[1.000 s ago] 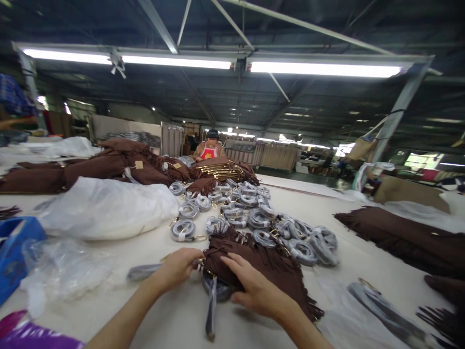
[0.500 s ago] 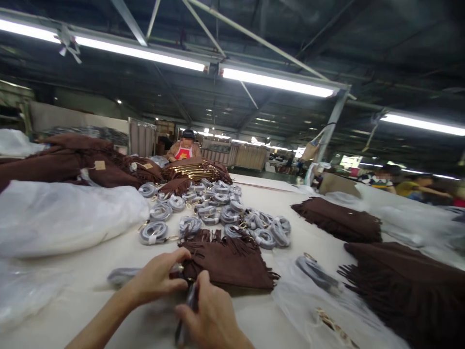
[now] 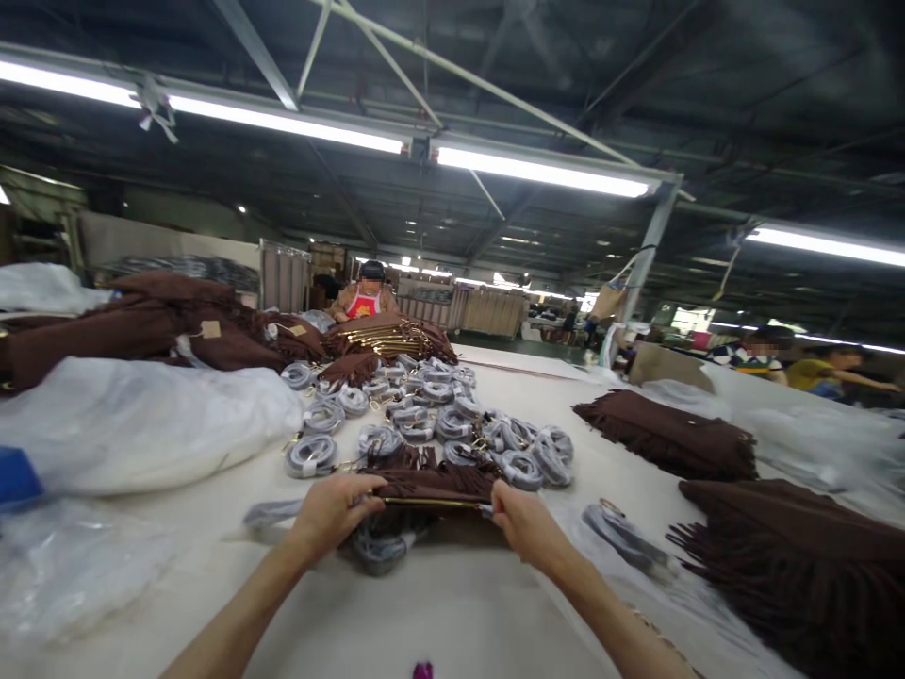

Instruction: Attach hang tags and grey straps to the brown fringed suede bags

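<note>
A brown fringed bag (image 3: 438, 484) is in front of me, its gold-edged opening turned toward me. My left hand (image 3: 339, 514) is closed on the left end of that edge. At the other end, my right hand (image 3: 519, 523) pinches the bag's right corner. Below the opening, close to the left hand, lies a coiled strap in grey wrapping (image 3: 382, 547). Another wrapped strap (image 3: 272, 512) rests left of my left hand. Beyond the bag, several coiled grey-wrapped straps (image 3: 452, 422) with gold clasps are spread over the white table (image 3: 339, 613).
Clear plastic bags (image 3: 170, 424) cover the left side, with brown fabric pieces (image 3: 127, 325) heaped behind. More fringed bags (image 3: 665, 432) lie at right, near a wrapped strap (image 3: 622, 536). A stack of gold-edged bags (image 3: 396, 335) stands far off, before a co-worker (image 3: 364, 294).
My hands have moved apart to the two ends of the bag's gold edge. My right hand has let go of the dark strap part. The bag's opening now faces me.
</note>
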`<state>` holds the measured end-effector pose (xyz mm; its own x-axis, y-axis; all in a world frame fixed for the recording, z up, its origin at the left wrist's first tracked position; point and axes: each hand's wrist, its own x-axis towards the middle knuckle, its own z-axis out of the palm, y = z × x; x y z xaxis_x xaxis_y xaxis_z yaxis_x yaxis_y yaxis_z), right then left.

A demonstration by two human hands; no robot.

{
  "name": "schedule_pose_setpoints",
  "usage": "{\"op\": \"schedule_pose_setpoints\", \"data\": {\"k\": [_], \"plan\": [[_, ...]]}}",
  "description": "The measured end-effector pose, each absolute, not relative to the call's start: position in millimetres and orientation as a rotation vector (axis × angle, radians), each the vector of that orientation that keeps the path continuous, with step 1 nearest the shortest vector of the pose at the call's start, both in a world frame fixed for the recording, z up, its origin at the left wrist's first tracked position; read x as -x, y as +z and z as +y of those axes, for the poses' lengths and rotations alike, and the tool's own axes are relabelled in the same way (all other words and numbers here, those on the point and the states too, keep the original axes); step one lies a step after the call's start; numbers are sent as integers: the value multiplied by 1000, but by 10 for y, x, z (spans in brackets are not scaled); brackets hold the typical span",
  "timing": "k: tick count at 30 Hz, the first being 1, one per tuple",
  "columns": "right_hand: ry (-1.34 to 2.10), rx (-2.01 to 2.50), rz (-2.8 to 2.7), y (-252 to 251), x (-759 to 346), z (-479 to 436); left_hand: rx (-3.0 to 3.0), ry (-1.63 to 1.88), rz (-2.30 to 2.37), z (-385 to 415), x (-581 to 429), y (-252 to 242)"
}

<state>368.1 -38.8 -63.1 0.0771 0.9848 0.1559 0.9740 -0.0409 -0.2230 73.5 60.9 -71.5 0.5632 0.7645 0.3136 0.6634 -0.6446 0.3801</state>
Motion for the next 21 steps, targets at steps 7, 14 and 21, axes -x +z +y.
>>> {"op": "schedule_pose_setpoints", "data": {"k": [7,14,21], "plan": [[30,2203,-1916,-585,-3993,-401,-2515,736,1157,788,-568,-781],[-122,2235,-2052,-848,-4428,-441,-2555,639,1149,735,-553,-779],[-623,1953,-2228,-850,-3490,-439,-2557,370,1257,700,-306,-593]]}}
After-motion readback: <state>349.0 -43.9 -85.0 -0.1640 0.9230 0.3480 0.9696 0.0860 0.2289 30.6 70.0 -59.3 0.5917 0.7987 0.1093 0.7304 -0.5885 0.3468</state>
